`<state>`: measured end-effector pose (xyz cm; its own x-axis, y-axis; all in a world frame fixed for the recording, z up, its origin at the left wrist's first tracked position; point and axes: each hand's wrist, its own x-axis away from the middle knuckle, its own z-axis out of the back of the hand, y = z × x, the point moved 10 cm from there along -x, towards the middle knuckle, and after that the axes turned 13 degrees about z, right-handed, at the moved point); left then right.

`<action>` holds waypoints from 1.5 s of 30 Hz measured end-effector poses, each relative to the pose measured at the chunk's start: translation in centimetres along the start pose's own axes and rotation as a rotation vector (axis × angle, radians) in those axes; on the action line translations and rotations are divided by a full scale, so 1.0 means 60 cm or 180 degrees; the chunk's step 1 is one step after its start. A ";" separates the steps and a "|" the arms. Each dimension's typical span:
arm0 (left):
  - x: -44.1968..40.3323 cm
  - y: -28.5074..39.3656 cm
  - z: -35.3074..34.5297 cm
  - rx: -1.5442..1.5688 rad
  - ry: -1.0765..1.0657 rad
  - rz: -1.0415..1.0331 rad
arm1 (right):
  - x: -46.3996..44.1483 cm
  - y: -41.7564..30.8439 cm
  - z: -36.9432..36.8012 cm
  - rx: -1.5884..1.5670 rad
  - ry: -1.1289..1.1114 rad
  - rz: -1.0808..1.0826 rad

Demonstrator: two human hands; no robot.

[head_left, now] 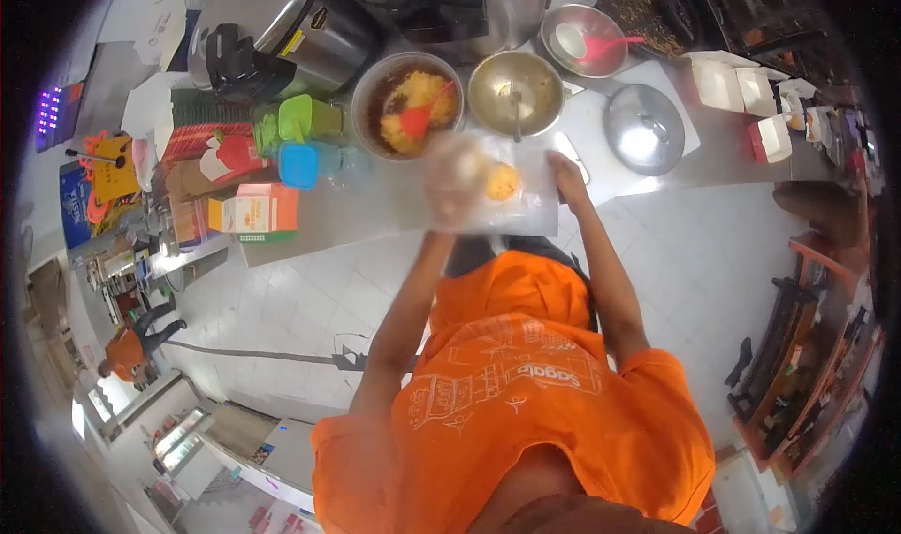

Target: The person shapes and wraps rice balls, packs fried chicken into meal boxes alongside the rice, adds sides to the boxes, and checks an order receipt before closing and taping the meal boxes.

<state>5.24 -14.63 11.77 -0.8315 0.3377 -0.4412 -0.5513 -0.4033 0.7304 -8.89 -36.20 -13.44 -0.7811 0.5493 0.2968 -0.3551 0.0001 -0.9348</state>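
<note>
1. Well left of the bowl of yellow food, a person in an orange top is in the background.
2. Left of that bowl and nearer the wearer stands an orange-and-white printed carton.
3. Between the carton and the bowl are a blue-lidded container and, just behind it, a lime-green tub.
4. The bowl itself holds yellow, crumbly-looking food with a red spatula resting in it.
5. Just on the wearer's side of the bowl is the left hand, badly blurred; something pale shows at its fingers, and I cannot tell whether it is open or gripping.
6. Right of the bowl and nearer the wearer, a round orange mound of food lies on a translucent sheet, beside the left hand.
7. Directly right of the bowl sits a metal mixing bowl with a utensil in it.
8. Farther right, the right hand is at the sheet's right edge, fingers bent; whether it pinches the sheet I cannot tell.
9. Farther right and behind is a steel bowl with a pink-red ladle.
10. Farthest right come a domed metal lid and open white cartons.
</note>
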 end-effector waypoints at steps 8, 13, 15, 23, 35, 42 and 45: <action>-0.165 -0.285 0.036 -0.1214 -0.0525 0.0340 | 0.077 0.060 -0.002 0.0200 -0.0426 -0.0141; -0.078 -0.092 0.069 -0.1234 -0.0225 -0.0159 | 0.144 0.052 0.001 0.0080 -0.0136 -0.0904; 0.019 -0.069 0.019 -0.0600 -0.1310 0.0140 | 0.174 0.066 -0.003 0.0110 -0.0069 -0.0954; 0.221 -0.128 -0.083 -0.1068 -0.1588 -0.0602 | 0.226 0.009 -0.051 -0.2027 0.0569 -0.1072; 0.229 -0.184 -0.030 -0.1312 -0.1634 -0.0433 | 0.210 -0.169 -0.066 0.2636 -0.0510 0.2113; 0.213 -0.152 0.003 -0.0523 -0.1349 -0.0368 | 0.215 -0.122 -0.041 0.1803 -0.0692 0.1969; 0.246 -0.239 -0.018 -0.0267 -0.1287 -0.0136 | 0.213 -0.129 -0.028 0.1552 -0.0488 0.1951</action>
<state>0.84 -4.77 -5.79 -0.7229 0.6558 -0.2177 -0.6025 -0.4439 0.6633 -15.25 -27.79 -2.72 -0.9594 0.2120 -0.1859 0.0037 -0.6498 -0.7601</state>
